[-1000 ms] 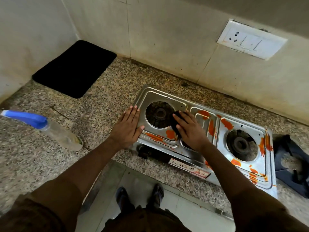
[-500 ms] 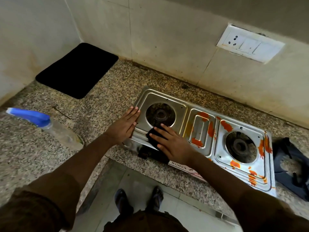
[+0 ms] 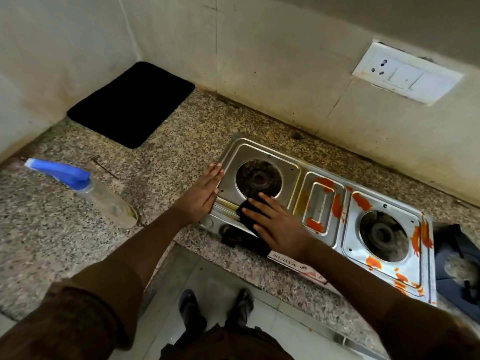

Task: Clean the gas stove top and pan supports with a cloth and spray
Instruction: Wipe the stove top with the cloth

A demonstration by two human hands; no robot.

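Note:
A steel two-burner gas stove [image 3: 296, 165] stands on the granite counter, its middle and right side smeared with orange stains. My right hand [image 3: 278, 224] presses a black cloth [image 3: 248, 211] flat on the stove's front left part, just below the left burner [image 3: 258, 179]. My left hand [image 3: 202, 193] rests flat with straight fingers on the stove's left edge. A spray bottle [image 3: 85, 188] with a blue head lies on the counter to the left. Dark pan supports [image 3: 459, 266] lie on the counter right of the stove.
A black mat [image 3: 132, 102] lies in the counter's back left corner. A white switch plate [image 3: 406, 74] is on the wall behind the stove. The counter's front edge runs below the stove, with my feet [image 3: 215, 307] on the tiled floor.
My right hand slid the cloth from the stove's middle leftward to the front left corner, and the orange stains in front of the left burner are gone. My left hand stayed at the left edge.

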